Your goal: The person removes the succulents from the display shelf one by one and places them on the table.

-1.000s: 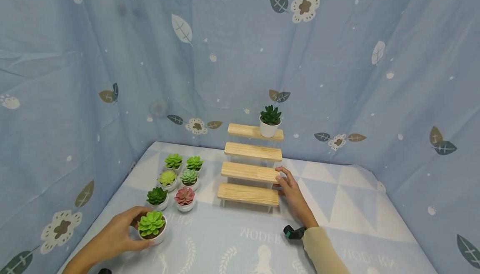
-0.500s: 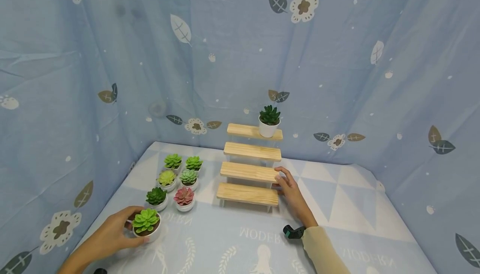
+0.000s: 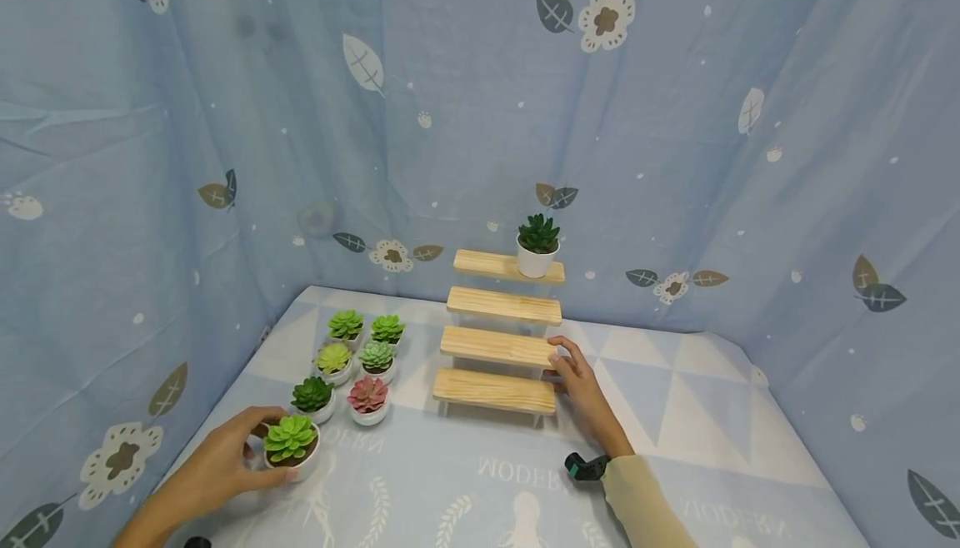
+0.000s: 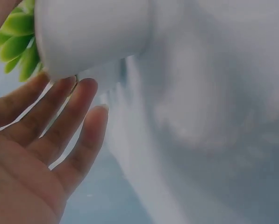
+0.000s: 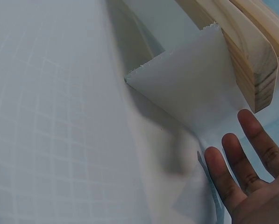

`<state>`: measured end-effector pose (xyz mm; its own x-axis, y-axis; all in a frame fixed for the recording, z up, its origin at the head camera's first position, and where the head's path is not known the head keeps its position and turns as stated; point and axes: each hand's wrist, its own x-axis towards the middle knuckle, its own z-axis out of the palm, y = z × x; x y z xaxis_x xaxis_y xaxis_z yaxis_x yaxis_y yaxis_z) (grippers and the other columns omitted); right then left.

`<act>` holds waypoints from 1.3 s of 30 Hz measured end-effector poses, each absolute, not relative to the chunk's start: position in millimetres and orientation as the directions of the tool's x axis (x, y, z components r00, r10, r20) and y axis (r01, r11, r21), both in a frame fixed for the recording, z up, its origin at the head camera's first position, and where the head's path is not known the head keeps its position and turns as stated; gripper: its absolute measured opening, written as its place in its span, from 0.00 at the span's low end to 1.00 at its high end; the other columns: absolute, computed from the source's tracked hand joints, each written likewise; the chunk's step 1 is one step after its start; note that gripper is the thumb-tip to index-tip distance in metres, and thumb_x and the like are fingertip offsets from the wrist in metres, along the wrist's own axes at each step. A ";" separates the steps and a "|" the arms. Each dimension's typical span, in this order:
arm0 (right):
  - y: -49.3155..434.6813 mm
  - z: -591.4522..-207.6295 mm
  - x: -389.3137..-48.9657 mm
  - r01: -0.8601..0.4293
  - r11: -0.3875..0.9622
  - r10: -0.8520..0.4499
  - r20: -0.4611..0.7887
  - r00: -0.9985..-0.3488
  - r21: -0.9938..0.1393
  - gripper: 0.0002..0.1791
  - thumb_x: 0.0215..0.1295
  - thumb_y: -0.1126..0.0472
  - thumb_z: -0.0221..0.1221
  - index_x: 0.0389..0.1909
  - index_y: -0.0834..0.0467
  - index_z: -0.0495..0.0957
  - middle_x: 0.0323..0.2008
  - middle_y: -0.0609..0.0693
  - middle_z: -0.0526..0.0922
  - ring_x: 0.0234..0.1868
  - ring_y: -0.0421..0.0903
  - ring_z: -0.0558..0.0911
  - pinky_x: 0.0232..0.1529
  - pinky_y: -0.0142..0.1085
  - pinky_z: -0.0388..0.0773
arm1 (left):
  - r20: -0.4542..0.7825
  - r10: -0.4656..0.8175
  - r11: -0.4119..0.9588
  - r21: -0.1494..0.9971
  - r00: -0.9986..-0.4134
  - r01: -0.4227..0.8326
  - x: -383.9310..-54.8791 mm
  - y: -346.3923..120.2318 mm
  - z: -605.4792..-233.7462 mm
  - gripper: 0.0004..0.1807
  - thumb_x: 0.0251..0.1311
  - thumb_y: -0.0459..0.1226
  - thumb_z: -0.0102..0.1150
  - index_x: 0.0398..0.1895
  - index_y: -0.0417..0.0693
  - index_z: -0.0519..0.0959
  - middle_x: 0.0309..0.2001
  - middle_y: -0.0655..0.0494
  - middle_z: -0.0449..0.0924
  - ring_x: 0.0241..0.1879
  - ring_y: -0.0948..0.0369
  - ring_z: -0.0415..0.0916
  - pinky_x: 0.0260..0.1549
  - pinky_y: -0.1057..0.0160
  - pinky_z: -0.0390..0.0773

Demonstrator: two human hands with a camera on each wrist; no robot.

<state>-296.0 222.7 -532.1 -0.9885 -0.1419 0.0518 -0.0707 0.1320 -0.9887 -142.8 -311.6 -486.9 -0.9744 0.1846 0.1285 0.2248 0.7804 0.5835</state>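
Observation:
My left hand [image 3: 225, 456] holds a bright green potted succulent [image 3: 290, 440] at the front left, thumb on the near side of its white pot and fingers on the far side. In the left wrist view, fingertips [image 4: 85, 86] touch the pot [image 4: 92, 32]. Whether its base rests on the cloth, I cannot tell. My right hand [image 3: 583, 390] pinches the right end of a step on the tiered wooden shelf [image 3: 495, 390], thumb in front. The right wrist view shows three fingers [image 5: 235, 163] beside its white side panel [image 5: 186, 79]; the thumb is out of sight there.
A dark green potted succulent [image 3: 537, 256] stands at the right of the top step. Left of the shelf, several potted succulents form two columns, including a pink one [image 3: 368, 398] and a dark green one [image 3: 312, 398]. A patterned curtain [image 3: 480, 115] encloses the cloth-covered table [image 3: 420, 481].
The left hand and the bright green succulent have shifted slightly left, mostly during the first half second. The right hand stays at the shelf's end, and the other plants keep their places.

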 end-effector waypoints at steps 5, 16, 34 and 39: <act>224.7 -533.4 -296.0 -0.068 0.121 -0.139 0.051 -0.989 -0.990 0.26 0.77 0.39 0.55 0.71 0.39 0.67 0.62 0.60 0.76 0.59 0.61 0.80 0.55 0.51 0.79 | 0.245 0.178 0.757 0.585 -0.953 0.292 -152.0 -310.5 -474.3 0.40 0.52 0.53 0.79 0.64 0.45 0.75 0.52 0.52 0.79 0.41 0.64 0.77 0.31 0.62 0.78; 225.1 -530.5 -299.0 -0.052 0.123 -0.146 0.034 -0.989 -0.991 0.28 0.77 0.39 0.55 0.73 0.41 0.66 0.64 0.61 0.74 0.61 0.62 0.78 0.56 0.52 0.77 | 0.330 0.223 0.724 0.574 -0.917 0.383 -190.6 -278.1 -431.5 0.21 0.70 0.48 0.65 0.59 0.48 0.79 0.48 0.55 0.82 0.41 0.65 0.79 0.37 0.64 0.80; 222.9 -537.6 -297.8 -0.052 0.115 -0.151 0.034 -0.988 -0.992 0.25 0.77 0.40 0.55 0.70 0.39 0.68 0.60 0.60 0.76 0.59 0.60 0.79 0.53 0.49 0.79 | 0.315 0.390 0.607 0.619 -0.865 0.499 -263.2 -215.5 -382.7 0.18 0.73 0.52 0.61 0.56 0.54 0.80 0.43 0.62 0.83 0.42 0.63 0.80 0.43 0.57 0.81; 223.3 -534.8 -297.0 -0.061 0.105 -0.147 0.045 -0.988 -0.993 0.25 0.77 0.40 0.55 0.71 0.40 0.68 0.60 0.60 0.77 0.59 0.61 0.79 0.54 0.49 0.78 | 0.328 0.393 0.558 0.658 -0.859 0.507 -280.9 -195.2 -376.3 0.18 0.73 0.52 0.60 0.55 0.52 0.80 0.45 0.60 0.83 0.44 0.61 0.80 0.45 0.54 0.80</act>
